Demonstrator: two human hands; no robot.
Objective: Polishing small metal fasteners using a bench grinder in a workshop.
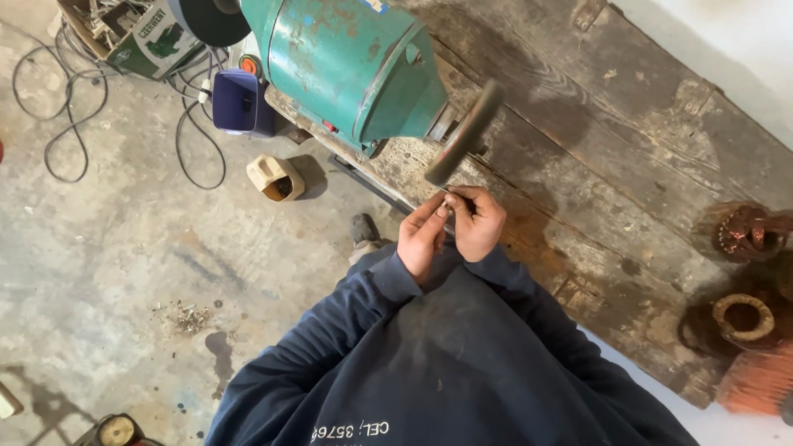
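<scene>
My left hand [421,239] and my right hand [481,223] are close together just below the grinding wheel [464,132] of a green bench grinder [355,66]. Both pinch a small thin metal piece [450,199] between their fingertips; it is mostly hidden by the fingers. The piece sits a little under the wheel's lower edge, and I cannot tell whether it touches the wheel. My dark blue sleeves fill the bottom of the view.
The grinder stands on a worn wooden bench [628,165]. Rusty copper-wound coils [747,318] lie at the bench's right end. On the concrete floor are a blue bin [239,103], a tan container [277,177], loose cables [74,107] and a cardboard box [149,41].
</scene>
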